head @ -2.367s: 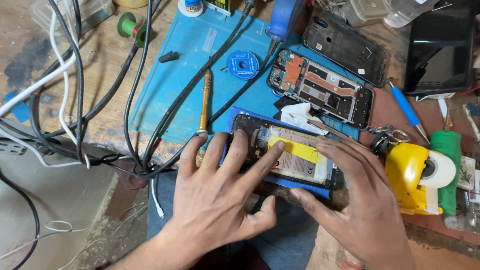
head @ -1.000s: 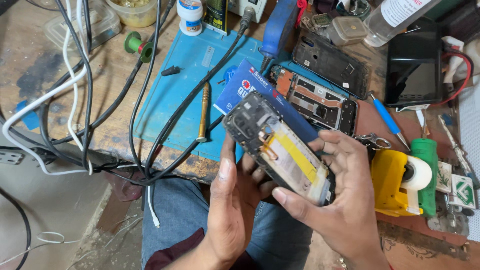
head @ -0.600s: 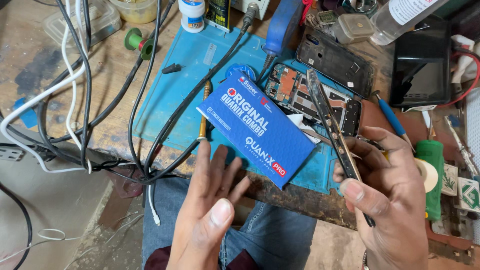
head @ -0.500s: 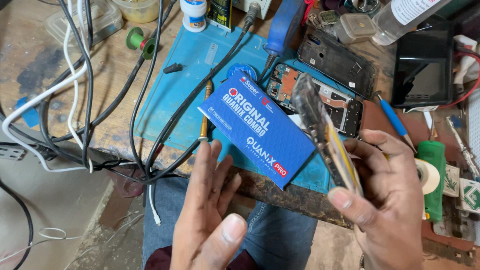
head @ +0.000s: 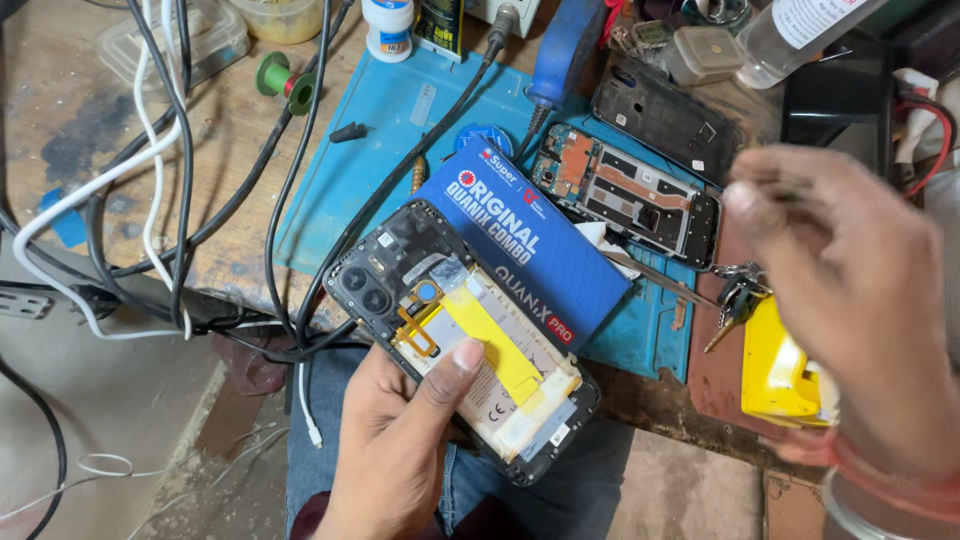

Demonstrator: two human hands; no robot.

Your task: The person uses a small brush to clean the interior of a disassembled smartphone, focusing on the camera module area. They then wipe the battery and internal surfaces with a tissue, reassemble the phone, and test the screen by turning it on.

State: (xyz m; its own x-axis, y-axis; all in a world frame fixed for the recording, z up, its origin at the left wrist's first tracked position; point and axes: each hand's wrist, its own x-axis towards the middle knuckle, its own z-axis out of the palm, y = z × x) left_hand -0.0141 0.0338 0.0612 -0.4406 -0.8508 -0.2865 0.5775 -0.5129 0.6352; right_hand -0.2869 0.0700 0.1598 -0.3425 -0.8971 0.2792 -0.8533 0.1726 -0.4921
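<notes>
Gripping the opened phone (head: 465, 340) at lower centre, left hand (head: 395, 450) presses thumb on its battery; right hand (head: 850, 310), blurred at right, fingers loosely curled, grasp unclear.

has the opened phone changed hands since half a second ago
Yes. The opened phone now lies in the left hand, nearer the black cables; earlier the right hand held it.

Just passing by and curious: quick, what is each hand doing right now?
Left hand: closed on the opened phone, thumb across its yellow-taped battery.
Right hand: raised and blurred; whether it holds anything cannot be told.
</notes>
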